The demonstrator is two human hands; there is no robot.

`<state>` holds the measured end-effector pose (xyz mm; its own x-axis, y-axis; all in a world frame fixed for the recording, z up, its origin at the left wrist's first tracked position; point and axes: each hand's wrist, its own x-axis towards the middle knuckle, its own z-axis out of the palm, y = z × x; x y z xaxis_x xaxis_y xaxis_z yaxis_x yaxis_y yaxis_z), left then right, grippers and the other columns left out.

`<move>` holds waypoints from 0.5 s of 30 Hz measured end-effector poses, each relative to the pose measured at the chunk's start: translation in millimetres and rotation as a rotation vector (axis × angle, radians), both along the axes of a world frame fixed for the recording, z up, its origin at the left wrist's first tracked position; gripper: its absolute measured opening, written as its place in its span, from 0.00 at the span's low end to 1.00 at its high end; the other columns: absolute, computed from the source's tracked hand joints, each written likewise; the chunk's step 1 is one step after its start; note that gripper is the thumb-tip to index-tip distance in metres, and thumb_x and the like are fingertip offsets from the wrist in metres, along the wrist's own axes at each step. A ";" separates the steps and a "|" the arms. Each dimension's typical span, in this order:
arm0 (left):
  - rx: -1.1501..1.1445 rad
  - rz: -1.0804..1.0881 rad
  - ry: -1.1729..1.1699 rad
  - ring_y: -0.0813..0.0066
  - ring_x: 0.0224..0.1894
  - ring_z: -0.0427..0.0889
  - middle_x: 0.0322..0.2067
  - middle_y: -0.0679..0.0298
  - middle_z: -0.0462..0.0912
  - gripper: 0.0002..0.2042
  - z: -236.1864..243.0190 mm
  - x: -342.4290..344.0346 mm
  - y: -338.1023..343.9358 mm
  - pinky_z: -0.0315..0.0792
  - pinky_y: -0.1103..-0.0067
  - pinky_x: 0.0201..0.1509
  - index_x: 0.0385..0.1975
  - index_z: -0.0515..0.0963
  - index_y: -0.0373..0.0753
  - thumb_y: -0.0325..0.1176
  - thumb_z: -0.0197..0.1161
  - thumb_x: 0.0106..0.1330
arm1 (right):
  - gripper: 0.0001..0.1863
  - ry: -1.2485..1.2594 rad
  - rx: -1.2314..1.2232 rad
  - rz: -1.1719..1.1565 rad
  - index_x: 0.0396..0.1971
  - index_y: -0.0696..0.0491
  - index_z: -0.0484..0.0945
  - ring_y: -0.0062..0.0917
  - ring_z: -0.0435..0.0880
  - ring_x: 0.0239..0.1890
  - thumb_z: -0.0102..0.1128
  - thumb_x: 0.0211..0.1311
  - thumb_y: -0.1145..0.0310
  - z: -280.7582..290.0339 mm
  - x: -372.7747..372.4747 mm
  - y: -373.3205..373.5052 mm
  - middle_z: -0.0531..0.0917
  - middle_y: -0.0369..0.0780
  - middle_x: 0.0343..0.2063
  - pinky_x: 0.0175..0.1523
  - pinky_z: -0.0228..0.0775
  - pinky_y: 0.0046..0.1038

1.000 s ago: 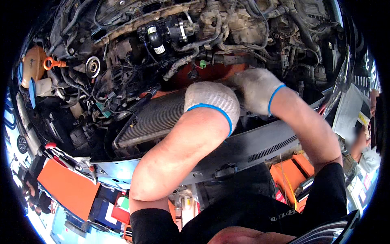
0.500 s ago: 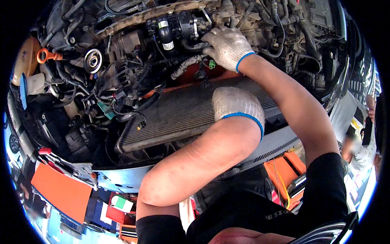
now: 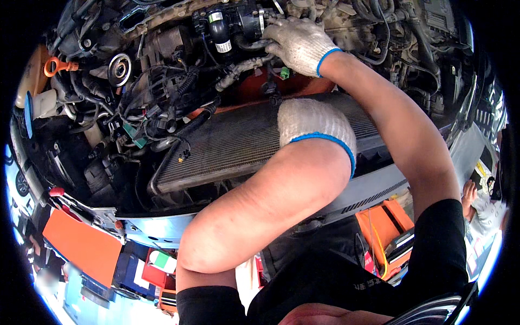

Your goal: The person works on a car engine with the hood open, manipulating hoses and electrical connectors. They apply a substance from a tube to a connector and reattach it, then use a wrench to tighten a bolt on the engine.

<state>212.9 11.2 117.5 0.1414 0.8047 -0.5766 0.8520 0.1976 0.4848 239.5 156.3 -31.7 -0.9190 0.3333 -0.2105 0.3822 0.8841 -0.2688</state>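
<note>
- The right hand, in an off-white knitted glove with a blue cuff, is at the engine's front, beside the black cylindrical unit with a silvery end; its fingers bend, slightly apart, and I cannot tell whether they pinch anything.
- The left hand, gloved alike, is over the wide, dark grey, finned radiator; its fingers are hidden, so I cannot tell whether they are spread, pressed together or gripping, nor whether the glove touches the fins.
- The radiator lies below the engine, behind the grey metal front crossmember, its finned face slanting toward the camera.
- For good handling, any left-hand weight is better borne by a solid frame edge, since thin fins probably bend easily.
- The right fingers would do well to feel around the grey ribbed hose and small bright-green fitting without tugging; loose knit could snag.
</note>
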 end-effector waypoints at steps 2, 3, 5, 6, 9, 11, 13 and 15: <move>-0.049 -0.015 0.000 0.54 0.48 0.91 0.44 0.51 0.91 0.14 1.4 -3.7 6.0 0.83 0.62 0.51 0.42 0.91 0.41 0.34 0.58 0.68 | 0.14 0.059 0.039 0.022 0.49 0.52 0.84 0.44 0.85 0.57 0.62 0.71 0.62 -7.4 2.7 1.8 0.85 0.46 0.53 0.65 0.75 0.47; -0.085 -0.008 0.013 0.54 0.48 0.91 0.44 0.51 0.91 0.14 1.4 -4.9 6.7 0.83 0.62 0.51 0.42 0.91 0.41 0.34 0.58 0.68 | 0.15 0.025 0.018 0.024 0.52 0.51 0.83 0.45 0.84 0.58 0.62 0.71 0.61 -5.7 1.0 0.6 0.85 0.47 0.53 0.65 0.74 0.47; -0.187 -0.009 0.025 0.54 0.51 0.91 0.46 0.48 0.90 0.15 0.3 -13.8 12.1 0.83 0.63 0.55 0.42 0.91 0.39 0.33 0.59 0.65 | 0.19 -0.041 -0.024 0.030 0.58 0.51 0.81 0.47 0.83 0.59 0.61 0.73 0.59 -0.7 -1.8 1.1 0.85 0.48 0.54 0.66 0.73 0.48; -0.216 -0.003 0.014 0.53 0.52 0.90 0.47 0.47 0.90 0.15 -0.9 -23.3 8.7 0.83 0.63 0.56 0.43 0.91 0.38 0.33 0.58 0.64 | 0.19 -0.080 -0.084 0.044 0.58 0.51 0.81 0.46 0.81 0.61 0.63 0.71 0.60 9.6 -6.2 0.9 0.84 0.49 0.56 0.68 0.72 0.46; -0.296 0.088 0.189 0.49 0.53 0.89 0.49 0.43 0.88 0.17 -12.1 -59.1 16.7 0.82 0.62 0.59 0.44 0.89 0.34 0.34 0.57 0.63 | 0.21 -0.019 -0.018 0.095 0.58 0.52 0.81 0.47 0.82 0.60 0.67 0.68 0.61 -8.8 10.0 14.9 0.85 0.48 0.55 0.67 0.73 0.46; -0.331 0.054 0.321 0.48 0.55 0.88 0.49 0.43 0.88 0.17 -14.6 -85.6 24.7 0.81 0.61 0.61 0.46 0.89 0.34 0.33 0.57 0.65 | 0.23 -0.115 -0.097 0.038 0.58 0.53 0.82 0.46 0.84 0.59 0.70 0.64 0.64 2.4 10.2 16.2 0.86 0.49 0.54 0.66 0.75 0.46; -0.268 0.008 0.444 0.48 0.55 0.87 0.51 0.43 0.87 0.16 -36.6 -119.8 24.0 0.80 0.60 0.61 0.47 0.88 0.34 0.31 0.58 0.65 | 0.23 -0.160 -0.124 0.041 0.57 0.53 0.82 0.46 0.84 0.58 0.70 0.62 0.65 8.3 3.5 20.8 0.87 0.48 0.52 0.65 0.76 0.45; -0.128 0.036 0.607 0.49 0.57 0.86 0.54 0.45 0.86 0.17 -55.4 -150.4 5.3 0.80 0.60 0.62 0.51 0.87 0.38 0.30 0.60 0.64 | 0.19 -0.079 -0.097 0.122 0.51 0.55 0.84 0.47 0.86 0.56 0.67 0.59 0.69 24.0 -11.7 12.6 0.88 0.49 0.49 0.62 0.78 0.45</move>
